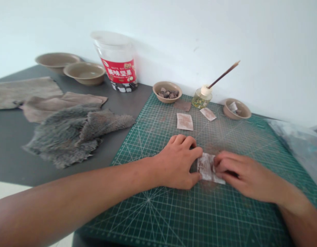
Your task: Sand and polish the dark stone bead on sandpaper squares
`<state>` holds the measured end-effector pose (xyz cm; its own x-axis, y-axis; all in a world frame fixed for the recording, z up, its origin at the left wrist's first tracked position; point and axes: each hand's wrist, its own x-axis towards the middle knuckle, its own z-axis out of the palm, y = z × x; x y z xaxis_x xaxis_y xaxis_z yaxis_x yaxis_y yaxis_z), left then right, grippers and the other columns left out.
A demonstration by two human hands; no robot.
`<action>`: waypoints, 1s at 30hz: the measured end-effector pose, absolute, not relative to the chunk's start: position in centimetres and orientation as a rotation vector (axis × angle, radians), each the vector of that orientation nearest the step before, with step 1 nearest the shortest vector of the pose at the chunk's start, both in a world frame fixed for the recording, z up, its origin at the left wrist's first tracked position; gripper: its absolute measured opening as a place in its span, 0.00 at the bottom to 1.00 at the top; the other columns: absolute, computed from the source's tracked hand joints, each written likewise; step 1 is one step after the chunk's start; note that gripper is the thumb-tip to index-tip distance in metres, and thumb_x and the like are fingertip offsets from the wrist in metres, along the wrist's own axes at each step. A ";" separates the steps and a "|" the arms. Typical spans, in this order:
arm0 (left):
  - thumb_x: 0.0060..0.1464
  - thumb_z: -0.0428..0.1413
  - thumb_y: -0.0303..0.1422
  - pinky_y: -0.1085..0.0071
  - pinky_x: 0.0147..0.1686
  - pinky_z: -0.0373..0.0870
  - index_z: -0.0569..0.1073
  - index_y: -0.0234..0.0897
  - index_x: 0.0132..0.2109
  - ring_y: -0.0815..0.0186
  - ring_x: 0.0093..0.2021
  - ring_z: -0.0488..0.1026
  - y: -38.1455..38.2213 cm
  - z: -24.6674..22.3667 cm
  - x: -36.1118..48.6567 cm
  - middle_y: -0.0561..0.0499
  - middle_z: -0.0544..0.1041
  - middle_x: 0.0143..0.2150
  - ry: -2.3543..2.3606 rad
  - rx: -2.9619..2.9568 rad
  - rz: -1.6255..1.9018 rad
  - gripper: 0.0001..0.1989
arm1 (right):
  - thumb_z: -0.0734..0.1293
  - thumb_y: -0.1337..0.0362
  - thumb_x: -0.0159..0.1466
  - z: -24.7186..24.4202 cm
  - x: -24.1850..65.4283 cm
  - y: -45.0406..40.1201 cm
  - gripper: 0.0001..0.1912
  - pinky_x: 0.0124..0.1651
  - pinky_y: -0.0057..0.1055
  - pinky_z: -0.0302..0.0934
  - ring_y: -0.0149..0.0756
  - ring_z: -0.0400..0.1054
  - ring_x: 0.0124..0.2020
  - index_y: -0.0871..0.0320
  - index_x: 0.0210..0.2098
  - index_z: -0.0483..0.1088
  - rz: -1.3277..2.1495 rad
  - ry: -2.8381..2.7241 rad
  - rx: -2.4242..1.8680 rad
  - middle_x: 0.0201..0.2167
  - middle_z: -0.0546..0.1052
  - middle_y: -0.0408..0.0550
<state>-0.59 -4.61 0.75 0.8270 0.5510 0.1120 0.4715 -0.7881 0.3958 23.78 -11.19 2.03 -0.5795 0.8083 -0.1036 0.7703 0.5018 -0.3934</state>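
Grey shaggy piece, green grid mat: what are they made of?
The grey shaggy piece looks like real fur on hide, given its dense hairs and ragged edge, though it could be synthetic. The green grid mat looks like matte plastic or rubber sheet, with printed lines.

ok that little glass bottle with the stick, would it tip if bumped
The small glass bottle would probably tip easily: the long thin stick leans out of its neck, high and to one side. The yellowish contents low down may steady it a little. Being glass, it could chip if knocked over.
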 end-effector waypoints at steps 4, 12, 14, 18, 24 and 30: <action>0.52 0.61 0.45 0.49 0.56 0.63 0.72 0.40 0.47 0.49 0.54 0.64 -4.6 0.7 -0.6 0.45 0.69 0.53 0.767 2.660 0.314 0.19 | 0.59 0.66 0.73 1.8 23.6 -11.1 0.08 0.44 0.36 0.66 0.38 0.72 0.43 0.54 0.42 0.70 0.459 -2.606 -1.396 0.47 0.75 0.50; 0.53 0.61 0.45 0.49 0.57 0.63 0.72 0.40 0.48 0.50 0.55 0.64 -4.6 0.8 -0.6 0.45 0.68 0.54 0.750 2.656 0.292 0.19 | 0.60 0.67 0.72 2.2 23.7 -11.2 0.09 0.39 0.32 0.66 0.35 0.72 0.37 0.54 0.38 0.71 0.586 -2.732 -1.262 0.41 0.76 0.47; 0.53 0.61 0.45 0.49 0.57 0.63 0.72 0.41 0.48 0.49 0.55 0.64 -4.6 0.8 -0.6 0.45 0.68 0.54 0.761 2.656 0.298 0.19 | 0.60 0.67 0.72 2.0 23.6 -11.2 0.09 0.43 0.36 0.67 0.38 0.72 0.41 0.55 0.40 0.72 0.425 -2.646 -1.345 0.45 0.76 0.49; 0.53 0.61 0.45 0.49 0.57 0.62 0.72 0.41 0.48 0.49 0.54 0.64 -4.6 0.8 -0.6 0.45 0.68 0.54 0.771 2.651 0.309 0.19 | 0.61 0.67 0.72 2.1 23.5 -11.1 0.09 0.41 0.33 0.67 0.36 0.72 0.38 0.54 0.37 0.71 0.491 -2.625 -1.424 0.42 0.76 0.47; 0.53 0.61 0.45 0.48 0.57 0.62 0.72 0.41 0.48 0.49 0.54 0.64 -4.6 0.8 -0.6 0.45 0.68 0.54 0.774 2.649 0.306 0.19 | 0.60 0.66 0.72 1.9 23.5 -11.2 0.08 0.44 0.36 0.67 0.38 0.72 0.41 0.55 0.41 0.71 0.361 -2.549 -1.454 0.44 0.76 0.50; 0.53 0.61 0.45 0.49 0.57 0.62 0.72 0.40 0.47 0.50 0.54 0.64 -4.6 0.9 -0.6 0.46 0.68 0.53 0.759 2.637 0.297 0.19 | 0.61 0.66 0.72 1.9 23.7 -10.9 0.08 0.42 0.32 0.66 0.35 0.72 0.40 0.54 0.38 0.71 0.608 -2.654 -1.300 0.43 0.76 0.46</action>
<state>-0.57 -4.57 0.90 0.8318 0.5467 0.0958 0.4664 -0.7821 0.4132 23.74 -10.93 1.89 -0.6221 0.7803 -0.0637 0.7302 0.5489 -0.4067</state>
